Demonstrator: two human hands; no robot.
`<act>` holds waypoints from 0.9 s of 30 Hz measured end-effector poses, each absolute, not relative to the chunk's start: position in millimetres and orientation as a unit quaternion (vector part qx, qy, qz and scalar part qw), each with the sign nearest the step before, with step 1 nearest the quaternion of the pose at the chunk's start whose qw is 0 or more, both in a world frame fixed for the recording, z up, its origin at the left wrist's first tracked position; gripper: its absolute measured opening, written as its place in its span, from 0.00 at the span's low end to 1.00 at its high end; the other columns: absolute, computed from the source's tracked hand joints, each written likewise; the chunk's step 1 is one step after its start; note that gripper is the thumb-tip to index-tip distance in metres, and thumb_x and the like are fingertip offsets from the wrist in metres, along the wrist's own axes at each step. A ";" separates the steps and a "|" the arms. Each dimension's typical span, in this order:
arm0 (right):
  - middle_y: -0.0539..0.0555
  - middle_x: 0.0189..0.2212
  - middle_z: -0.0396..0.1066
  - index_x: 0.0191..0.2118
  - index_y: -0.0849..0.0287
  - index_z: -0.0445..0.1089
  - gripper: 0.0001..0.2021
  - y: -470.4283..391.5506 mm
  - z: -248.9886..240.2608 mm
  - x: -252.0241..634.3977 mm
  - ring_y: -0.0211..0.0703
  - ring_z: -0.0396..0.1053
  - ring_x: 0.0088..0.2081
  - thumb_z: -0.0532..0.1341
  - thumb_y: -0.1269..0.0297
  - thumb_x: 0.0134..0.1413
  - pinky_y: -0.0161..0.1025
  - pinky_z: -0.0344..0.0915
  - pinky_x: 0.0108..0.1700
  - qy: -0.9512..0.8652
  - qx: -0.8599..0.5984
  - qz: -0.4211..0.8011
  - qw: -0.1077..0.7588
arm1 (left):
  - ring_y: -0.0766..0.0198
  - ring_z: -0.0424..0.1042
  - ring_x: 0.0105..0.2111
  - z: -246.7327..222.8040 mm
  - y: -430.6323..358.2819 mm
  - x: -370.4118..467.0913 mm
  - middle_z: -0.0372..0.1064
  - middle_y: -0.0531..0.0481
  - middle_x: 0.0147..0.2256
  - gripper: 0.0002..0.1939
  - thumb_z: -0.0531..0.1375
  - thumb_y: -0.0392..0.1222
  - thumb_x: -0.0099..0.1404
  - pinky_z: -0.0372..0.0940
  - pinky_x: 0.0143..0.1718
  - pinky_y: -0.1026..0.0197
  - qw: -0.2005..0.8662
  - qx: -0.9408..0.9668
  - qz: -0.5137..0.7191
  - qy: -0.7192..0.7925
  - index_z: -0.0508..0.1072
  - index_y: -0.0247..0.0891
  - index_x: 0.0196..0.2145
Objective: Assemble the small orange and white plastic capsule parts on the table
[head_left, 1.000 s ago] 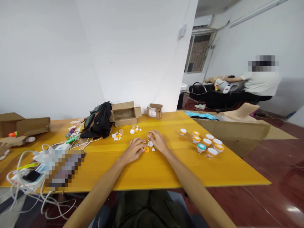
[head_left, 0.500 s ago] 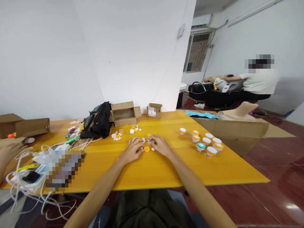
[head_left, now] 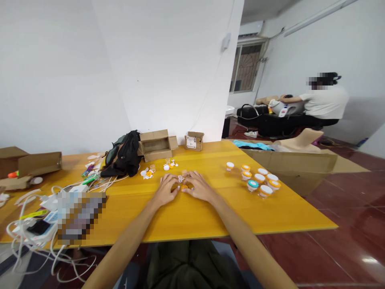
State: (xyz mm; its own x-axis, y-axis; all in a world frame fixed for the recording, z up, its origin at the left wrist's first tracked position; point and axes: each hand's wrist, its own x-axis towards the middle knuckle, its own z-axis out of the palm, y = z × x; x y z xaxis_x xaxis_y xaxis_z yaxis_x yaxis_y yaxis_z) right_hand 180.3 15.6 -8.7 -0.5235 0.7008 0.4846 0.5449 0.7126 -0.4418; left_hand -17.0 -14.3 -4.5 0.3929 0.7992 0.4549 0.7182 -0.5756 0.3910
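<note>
Right grip (head_left: 201, 188) beside orange disc (head_left: 184, 186)

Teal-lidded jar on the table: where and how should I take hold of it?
The teal-lidded jar is probably best pinched around its lid, coming from above and the near left: it stands upright, lid up, with other jars behind and to its right.

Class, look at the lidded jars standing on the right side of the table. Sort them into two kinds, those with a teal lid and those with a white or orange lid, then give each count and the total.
Jar with a teal lid: 1
Jars with a white or orange lid: 8
Total: 9
</note>
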 end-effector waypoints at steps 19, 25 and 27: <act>0.57 0.50 0.65 0.38 0.53 0.73 0.11 17.7 -7.6 190.5 0.53 0.62 0.52 0.68 0.58 0.48 0.54 0.60 0.55 -0.867 -0.380 0.142 0.289 | 0.51 0.59 0.52 -1.7 -13.7 -18.9 0.65 0.47 0.50 0.18 0.56 0.30 0.54 0.57 0.52 0.47 0.067 0.831 0.257 0.489 0.70 0.44 0.43; 0.56 0.48 0.66 0.36 0.53 0.72 0.07 23.1 -6.8 192.8 0.52 0.63 0.51 0.66 0.59 0.50 0.54 0.60 0.55 -0.846 -0.366 0.167 0.350 | 0.50 0.59 0.52 -1.9 -14.4 -19.0 0.65 0.46 0.51 0.19 0.56 0.30 0.54 0.56 0.52 0.46 0.067 0.839 0.248 0.480 0.70 0.44 0.44; 0.56 0.47 0.66 0.36 0.53 0.72 0.07 26.2 -4.6 198.6 0.52 0.63 0.52 0.66 0.59 0.51 0.54 0.59 0.56 -0.827 -0.375 0.175 0.380 | 0.50 0.59 0.52 -1.9 -14.6 -19.0 0.65 0.46 0.51 0.20 0.55 0.30 0.54 0.56 0.52 0.46 0.067 0.839 0.249 0.479 0.69 0.44 0.44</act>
State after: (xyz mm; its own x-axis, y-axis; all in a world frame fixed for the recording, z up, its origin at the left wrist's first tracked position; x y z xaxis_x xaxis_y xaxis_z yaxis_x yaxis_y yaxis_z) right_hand 198.6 26.2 -4.6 -0.4302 0.7534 0.4973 0.4882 0.6576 -0.5739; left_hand -19.0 -14.6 -1.9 0.4165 0.8377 0.3532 0.7709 -0.5314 0.3512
